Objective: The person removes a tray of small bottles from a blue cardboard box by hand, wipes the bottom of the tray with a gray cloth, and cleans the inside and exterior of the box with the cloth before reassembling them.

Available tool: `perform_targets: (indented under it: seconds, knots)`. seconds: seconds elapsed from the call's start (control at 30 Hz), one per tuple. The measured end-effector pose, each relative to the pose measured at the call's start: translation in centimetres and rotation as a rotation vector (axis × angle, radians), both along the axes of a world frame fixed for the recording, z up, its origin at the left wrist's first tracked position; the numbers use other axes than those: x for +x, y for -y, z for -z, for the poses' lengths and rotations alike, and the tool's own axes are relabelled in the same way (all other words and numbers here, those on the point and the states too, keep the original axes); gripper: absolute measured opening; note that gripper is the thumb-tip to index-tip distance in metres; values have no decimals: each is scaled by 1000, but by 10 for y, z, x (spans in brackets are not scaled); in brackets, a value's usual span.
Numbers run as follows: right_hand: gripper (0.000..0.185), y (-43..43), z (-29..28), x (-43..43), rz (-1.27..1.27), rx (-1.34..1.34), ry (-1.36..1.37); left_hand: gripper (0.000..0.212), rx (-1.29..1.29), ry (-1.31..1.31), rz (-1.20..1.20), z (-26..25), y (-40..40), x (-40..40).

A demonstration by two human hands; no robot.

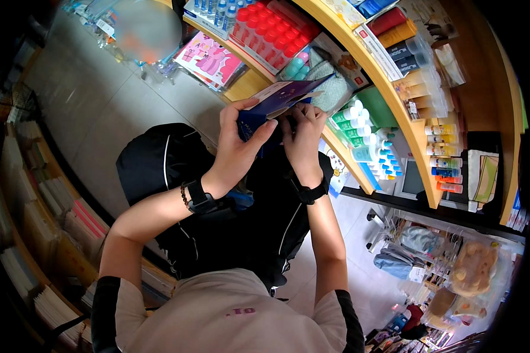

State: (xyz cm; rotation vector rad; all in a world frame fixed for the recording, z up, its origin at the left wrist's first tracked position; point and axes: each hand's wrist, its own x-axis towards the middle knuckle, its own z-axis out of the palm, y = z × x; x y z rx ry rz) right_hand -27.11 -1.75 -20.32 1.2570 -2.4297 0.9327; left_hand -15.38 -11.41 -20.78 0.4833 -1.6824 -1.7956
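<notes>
A dark blue printed cardboard box (279, 98) is held above my lap, with a flap lifted on its upper side. My left hand (240, 137) grips its left end, the thumb on the near face and the fingers behind the upper edge. At the box's right side, my right hand (304, 132) has its fingers bent in towards the dark opening. Those fingertips are partly hidden, so what they pinch cannot be made out. Both wrists wear black straps, and a beaded bracelet (184, 197) circles the left one.
Close ahead stands a wooden shelf (366, 185) with red-capped bottles (269, 33), white-capped green bottles (355, 121) and small glue-like tubes (444, 150). Bookshelves (48, 212) curve along the left. Pink printed packs (212, 57) lie low by the shelf. Bagged plush toys (472, 269) hang at lower right.
</notes>
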Motion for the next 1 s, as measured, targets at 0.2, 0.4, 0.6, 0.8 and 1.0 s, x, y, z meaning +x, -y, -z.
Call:
perform_targets:
  seconds: [0.2,0.4,0.6,0.8,1.0]
  knots:
    - [12,-13,-3,-7,-18,111,9,40,332,25,15,-10,-6,-6]
    - [14,-23,-26,-6,55,-126,143,42,626,46,123,-21,-6,-8]
    - [14,-32,-35,-15,56,-57,-142,36,568,-75,76,-31,-18,-12]
    - [17,-25,-38,-31,-9,139,-229,32,371,-86,28,-14,-20,-16]
    - [21,-19,-42,-38,-67,235,-291,35,61,-103,-85,-10,-16,-13]
